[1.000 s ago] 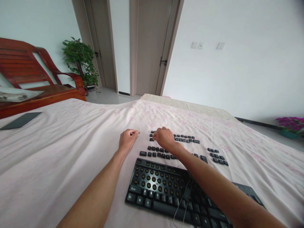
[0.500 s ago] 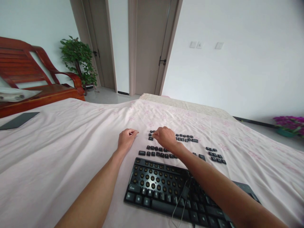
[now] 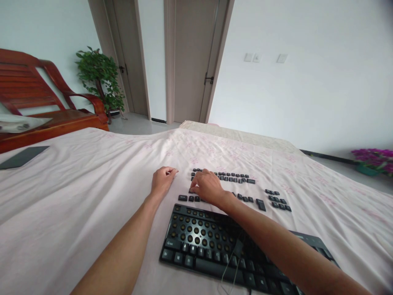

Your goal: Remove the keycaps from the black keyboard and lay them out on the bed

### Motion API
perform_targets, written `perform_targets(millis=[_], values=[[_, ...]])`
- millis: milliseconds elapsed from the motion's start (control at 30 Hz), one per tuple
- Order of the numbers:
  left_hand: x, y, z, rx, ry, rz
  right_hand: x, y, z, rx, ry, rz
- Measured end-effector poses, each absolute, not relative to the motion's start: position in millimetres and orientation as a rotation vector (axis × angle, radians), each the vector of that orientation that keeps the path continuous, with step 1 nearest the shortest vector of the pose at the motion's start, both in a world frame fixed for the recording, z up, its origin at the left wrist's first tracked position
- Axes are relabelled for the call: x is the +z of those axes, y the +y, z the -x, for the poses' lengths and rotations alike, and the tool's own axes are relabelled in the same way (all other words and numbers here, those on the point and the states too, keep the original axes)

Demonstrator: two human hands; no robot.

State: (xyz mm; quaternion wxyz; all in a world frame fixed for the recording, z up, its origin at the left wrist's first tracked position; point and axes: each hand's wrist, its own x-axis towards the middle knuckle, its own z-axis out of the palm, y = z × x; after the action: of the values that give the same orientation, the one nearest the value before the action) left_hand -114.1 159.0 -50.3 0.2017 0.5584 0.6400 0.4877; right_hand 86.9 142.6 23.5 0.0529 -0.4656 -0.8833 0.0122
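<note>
A black keyboard (image 3: 202,241) with many keycaps removed lies on the pale pink bedsheet (image 3: 76,188). Beyond it, loose black keycaps sit in rows (image 3: 236,177), with a small cluster (image 3: 278,200) to the right. My right hand (image 3: 207,186) reaches across the keyboard, fingers curled down onto the near row of keycaps at its left end; what they pinch is hidden. My left hand (image 3: 162,180) rests on the sheet left of the keycaps, fingers loosely curled, thumb and fingertips together.
A dark flat phone or tablet (image 3: 23,157) lies at the sheet's far left. A red wooden bench (image 3: 46,106), a potted green plant (image 3: 100,78), closed doors (image 3: 190,61) and purple flowers (image 3: 373,157) stand beyond the bed. A thin cable (image 3: 230,266) crosses the keyboard.
My right hand has drawn back from the far row of keycaps to the near row, closer to the keyboard. My left hand has stayed put.
</note>
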Motion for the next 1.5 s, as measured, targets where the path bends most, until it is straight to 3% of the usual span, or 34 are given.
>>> perform_targets(millis=[233, 500, 1500], values=[[-50.6, 158.8, 113.8, 1.361, 1.783, -1.558, 22.0, 165.8, -109.2, -0.053, -2.558, 1.634], [-51.5, 158.8, 113.9, 1.364, 1.787, -1.535, 12.8, 174.4, -111.1, -0.137, -2.607, 1.596], [-52.5, 160.3, 114.6, 1.341, 1.783, -1.563, 22.7, 145.5, -103.3, 0.051, -2.637, 1.445]])
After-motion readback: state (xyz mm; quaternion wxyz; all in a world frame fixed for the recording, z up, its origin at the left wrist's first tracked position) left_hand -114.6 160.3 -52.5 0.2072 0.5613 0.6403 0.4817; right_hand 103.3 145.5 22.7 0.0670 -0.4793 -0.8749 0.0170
